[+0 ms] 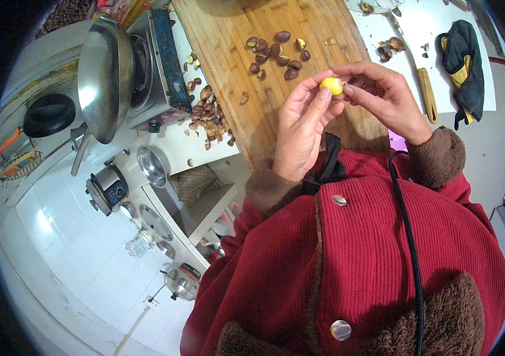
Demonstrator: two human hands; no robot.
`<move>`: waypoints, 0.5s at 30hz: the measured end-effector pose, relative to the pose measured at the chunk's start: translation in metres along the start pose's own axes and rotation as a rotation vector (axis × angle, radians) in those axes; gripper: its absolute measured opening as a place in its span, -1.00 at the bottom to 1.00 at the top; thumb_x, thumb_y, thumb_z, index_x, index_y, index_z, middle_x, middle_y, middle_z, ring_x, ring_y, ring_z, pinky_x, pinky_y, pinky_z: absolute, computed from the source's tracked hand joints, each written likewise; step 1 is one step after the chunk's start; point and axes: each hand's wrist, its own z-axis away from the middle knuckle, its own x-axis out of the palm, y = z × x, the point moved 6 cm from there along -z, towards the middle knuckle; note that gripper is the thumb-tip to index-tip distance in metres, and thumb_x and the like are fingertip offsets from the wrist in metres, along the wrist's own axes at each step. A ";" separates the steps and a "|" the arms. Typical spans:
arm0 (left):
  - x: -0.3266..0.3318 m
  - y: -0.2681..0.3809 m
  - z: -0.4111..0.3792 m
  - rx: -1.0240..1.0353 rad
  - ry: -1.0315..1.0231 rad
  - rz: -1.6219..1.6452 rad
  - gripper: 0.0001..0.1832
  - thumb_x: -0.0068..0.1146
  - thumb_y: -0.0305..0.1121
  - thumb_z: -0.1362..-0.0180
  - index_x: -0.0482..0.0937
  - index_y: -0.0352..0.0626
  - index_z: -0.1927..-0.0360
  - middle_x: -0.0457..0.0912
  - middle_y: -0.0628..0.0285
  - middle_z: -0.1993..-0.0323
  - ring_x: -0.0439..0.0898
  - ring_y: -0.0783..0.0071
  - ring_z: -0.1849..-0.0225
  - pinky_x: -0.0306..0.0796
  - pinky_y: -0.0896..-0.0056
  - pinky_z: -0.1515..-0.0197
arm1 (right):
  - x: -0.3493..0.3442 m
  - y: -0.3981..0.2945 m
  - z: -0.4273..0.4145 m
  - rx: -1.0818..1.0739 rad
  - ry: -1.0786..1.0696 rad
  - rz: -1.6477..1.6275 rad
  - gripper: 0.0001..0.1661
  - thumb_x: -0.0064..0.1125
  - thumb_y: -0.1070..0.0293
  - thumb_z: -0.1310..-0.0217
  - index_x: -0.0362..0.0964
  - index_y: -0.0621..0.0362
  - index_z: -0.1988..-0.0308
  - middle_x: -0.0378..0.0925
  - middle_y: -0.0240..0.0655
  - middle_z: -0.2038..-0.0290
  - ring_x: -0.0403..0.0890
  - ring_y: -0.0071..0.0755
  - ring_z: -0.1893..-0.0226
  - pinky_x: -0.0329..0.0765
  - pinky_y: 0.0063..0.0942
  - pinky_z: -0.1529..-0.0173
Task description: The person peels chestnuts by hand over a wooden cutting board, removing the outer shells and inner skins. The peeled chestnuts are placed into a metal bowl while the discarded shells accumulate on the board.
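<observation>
My left hand [308, 120] holds a yellow, mostly peeled chestnut [331, 86] between thumb and fingers, above the near part of a wooden cutting board [252, 113]. At its right side my right hand [381, 95] pinches a bit of skin or shell at the chestnut's end. Beyond the hands, several brown chestnuts [275, 50] lie loose on the board, some with yellow flesh showing through cut shells. Small shell pieces [330, 41] rest on the board too.
A heap of chestnut shells [208, 113] lies left of the board, beside a gas stove [159, 89] with a metal wok [103, 80]. To the right are more shells [390, 48], a tool with a wooden handle [427, 95] and black-and-yellow gloves or cloth [461, 71].
</observation>
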 end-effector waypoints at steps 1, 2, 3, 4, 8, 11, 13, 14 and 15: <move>-0.001 0.000 0.000 0.002 0.001 -0.004 -0.71 -0.05 -0.43 -0.30 0.39 -0.24 -0.07 0.52 0.24 0.11 0.53 0.54 0.08 0.47 0.55 0.07 | -0.001 -0.001 0.000 -0.025 0.026 0.059 -0.70 0.13 0.41 -0.20 0.47 0.24 0.05 0.58 -0.43 0.36 0.53 -0.69 0.40 0.49 -0.66 0.27; -0.001 -0.001 0.000 0.004 0.001 -0.009 -0.71 -0.05 -0.42 -0.30 0.39 -0.24 -0.07 0.52 0.24 0.11 0.53 0.54 0.08 0.47 0.54 0.07 | -0.001 0.000 0.000 -0.003 0.018 0.075 -0.72 0.14 0.40 -0.20 0.48 0.25 0.09 0.58 -0.43 0.37 0.53 -0.69 0.40 0.49 -0.66 0.28; -0.002 -0.001 0.000 0.004 0.002 -0.014 -0.71 -0.05 -0.42 -0.30 0.39 -0.24 -0.07 0.52 0.24 0.11 0.53 0.54 0.08 0.47 0.54 0.07 | -0.002 0.001 0.000 0.020 0.011 0.090 -0.75 0.15 0.39 -0.19 0.49 0.26 0.12 0.58 -0.43 0.38 0.53 -0.69 0.41 0.49 -0.66 0.29; -0.003 -0.001 0.000 0.002 0.006 -0.015 -0.71 -0.05 -0.42 -0.30 0.39 -0.24 -0.07 0.52 0.24 0.11 0.53 0.54 0.09 0.47 0.53 0.06 | -0.003 0.002 0.000 0.043 0.003 0.105 -0.76 0.16 0.38 -0.19 0.50 0.28 0.16 0.58 -0.43 0.40 0.53 -0.69 0.41 0.49 -0.66 0.29; -0.006 -0.004 -0.002 -0.018 -0.019 0.044 -0.71 -0.06 -0.41 -0.31 0.39 -0.22 -0.08 0.51 0.23 0.08 0.52 0.53 0.08 0.46 0.52 0.05 | -0.004 0.003 -0.002 0.034 0.030 0.074 -0.80 0.16 0.38 -0.19 0.49 0.27 0.22 0.55 -0.47 0.44 0.51 -0.71 0.45 0.46 -0.68 0.33; -0.007 -0.005 -0.005 -0.027 0.014 0.133 -0.70 -0.08 -0.41 -0.31 0.37 -0.22 -0.09 0.48 0.17 0.00 0.51 0.49 0.03 0.46 0.52 0.01 | -0.003 0.000 -0.001 0.043 0.006 -0.046 -0.82 0.16 0.38 -0.20 0.49 0.25 0.23 0.52 -0.50 0.47 0.49 -0.73 0.47 0.44 -0.70 0.36; -0.008 -0.004 -0.006 -0.021 0.025 0.196 -0.68 -0.11 -0.44 -0.31 0.34 -0.23 -0.12 0.45 0.11 -0.07 0.49 0.42 -0.02 0.45 0.51 -0.04 | -0.004 -0.001 -0.001 0.050 -0.031 -0.120 -0.84 0.16 0.38 -0.20 0.49 0.23 0.24 0.50 -0.51 0.47 0.48 -0.74 0.48 0.43 -0.71 0.37; -0.009 -0.004 -0.007 -0.015 0.012 0.229 -0.67 -0.13 -0.46 -0.31 0.32 -0.23 -0.14 0.42 0.06 -0.10 0.48 0.36 -0.06 0.44 0.49 -0.07 | -0.007 -0.001 0.000 0.076 -0.032 -0.131 -0.84 0.15 0.38 -0.20 0.49 0.23 0.24 0.50 -0.51 0.47 0.48 -0.74 0.47 0.44 -0.71 0.37; -0.010 -0.001 -0.009 -0.007 -0.004 0.261 -0.65 -0.15 -0.48 -0.31 0.30 -0.24 -0.16 0.39 0.01 -0.14 0.47 0.31 -0.10 0.44 0.47 -0.10 | -0.012 -0.002 -0.001 0.097 -0.032 -0.141 -0.84 0.15 0.38 -0.20 0.49 0.23 0.24 0.50 -0.51 0.46 0.48 -0.73 0.46 0.44 -0.71 0.36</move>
